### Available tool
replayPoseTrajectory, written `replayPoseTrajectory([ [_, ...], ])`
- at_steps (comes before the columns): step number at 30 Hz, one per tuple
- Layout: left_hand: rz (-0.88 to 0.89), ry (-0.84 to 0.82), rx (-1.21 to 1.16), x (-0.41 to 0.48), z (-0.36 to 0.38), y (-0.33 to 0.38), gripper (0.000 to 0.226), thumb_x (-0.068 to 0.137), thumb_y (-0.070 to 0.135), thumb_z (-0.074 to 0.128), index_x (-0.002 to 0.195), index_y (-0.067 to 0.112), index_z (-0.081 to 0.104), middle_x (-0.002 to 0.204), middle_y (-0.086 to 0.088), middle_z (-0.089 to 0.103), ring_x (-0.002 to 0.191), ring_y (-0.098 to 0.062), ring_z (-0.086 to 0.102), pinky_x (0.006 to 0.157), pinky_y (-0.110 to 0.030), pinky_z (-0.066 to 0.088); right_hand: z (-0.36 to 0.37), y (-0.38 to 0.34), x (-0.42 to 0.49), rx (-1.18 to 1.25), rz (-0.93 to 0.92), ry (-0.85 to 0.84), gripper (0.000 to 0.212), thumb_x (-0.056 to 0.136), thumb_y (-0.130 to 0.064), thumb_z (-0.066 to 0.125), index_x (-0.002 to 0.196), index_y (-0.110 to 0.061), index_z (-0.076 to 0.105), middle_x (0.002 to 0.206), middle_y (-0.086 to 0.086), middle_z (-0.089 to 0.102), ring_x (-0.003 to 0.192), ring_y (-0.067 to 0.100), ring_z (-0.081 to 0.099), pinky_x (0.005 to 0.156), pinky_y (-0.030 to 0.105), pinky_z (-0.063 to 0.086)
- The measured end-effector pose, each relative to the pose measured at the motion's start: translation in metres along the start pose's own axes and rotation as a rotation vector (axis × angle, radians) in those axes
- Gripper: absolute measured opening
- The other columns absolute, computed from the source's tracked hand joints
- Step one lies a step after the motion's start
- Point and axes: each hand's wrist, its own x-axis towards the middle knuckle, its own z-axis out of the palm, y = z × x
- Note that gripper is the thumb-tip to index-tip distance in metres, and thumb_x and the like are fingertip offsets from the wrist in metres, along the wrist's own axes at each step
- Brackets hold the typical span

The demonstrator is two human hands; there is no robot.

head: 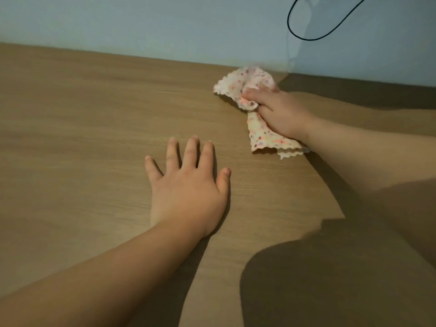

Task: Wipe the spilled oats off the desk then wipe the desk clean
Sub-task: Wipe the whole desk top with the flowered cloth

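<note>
A wooden desk (82, 128) fills the view. My right hand (280, 112) grips a bunched, light cloth with small coloured dots (238, 83) and presses it on the desk near the back edge, close to the wall. One end of the cloth sticks out below my palm toward me. My left hand (188, 187) lies flat on the desk in the middle, fingers spread and straight, holding nothing. No oats show on the visible wood.
A pale blue-grey wall (141, 27) runs along the back of the desk. A black cable (292, 31) hangs in a loop against the wall at the upper right. Dark shadows cover the desk's right and lower right.
</note>
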Motion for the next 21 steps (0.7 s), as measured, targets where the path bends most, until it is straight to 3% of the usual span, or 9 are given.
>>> replayPoseTrajectory([
  [4,-0.004,0.023,-0.064,0.002,0.000,-0.002,0.051,0.099,0.042,0.016,0.149,0.031,0.010,0.159,0.007,0.003,0.146,-0.022,-0.006,0.114,-0.058,0.000,0.002,-0.022,-0.051,-0.034,-0.146,-0.076,0.044,0.102,-0.019,0.031,0.144,-0.031,0.033,0.153,-0.009,0.026,0.144,0.012,0.011,0.116,0.031,0.008],
  [9,0.002,0.067,-0.159,0.002,-0.001,-0.004,0.049,0.096,0.028,0.023,0.145,0.031,0.026,0.157,0.008,0.017,0.146,-0.022,0.003,0.113,-0.058,0.001,0.009,-0.047,-0.116,-0.140,-0.227,-0.132,0.053,0.095,-0.037,0.021,0.147,-0.029,0.025,0.154,-0.009,0.023,0.144,0.012,0.009,0.111,0.022,-0.001],
  [14,-0.003,0.072,-0.181,0.002,-0.002,-0.002,0.048,0.094,0.028,0.024,0.140,0.031,0.036,0.155,0.006,0.022,0.145,-0.023,0.008,0.112,-0.059,0.002,0.020,-0.078,-0.175,-0.244,-0.185,-0.202,0.063,0.091,-0.055,0.007,0.150,-0.032,0.008,0.158,-0.008,0.006,0.145,0.013,-0.005,0.114,0.030,-0.007],
  [21,0.017,0.066,-0.169,0.004,-0.002,-0.004,0.042,0.092,0.031,0.026,0.129,0.026,0.046,0.146,0.002,0.035,0.142,-0.026,0.016,0.109,-0.063,0.007,0.026,-0.111,-0.231,-0.247,-0.182,-0.272,0.060,0.085,-0.064,0.000,0.143,-0.048,-0.009,0.150,-0.013,-0.022,0.140,0.014,-0.024,0.115,0.040,-0.014],
])
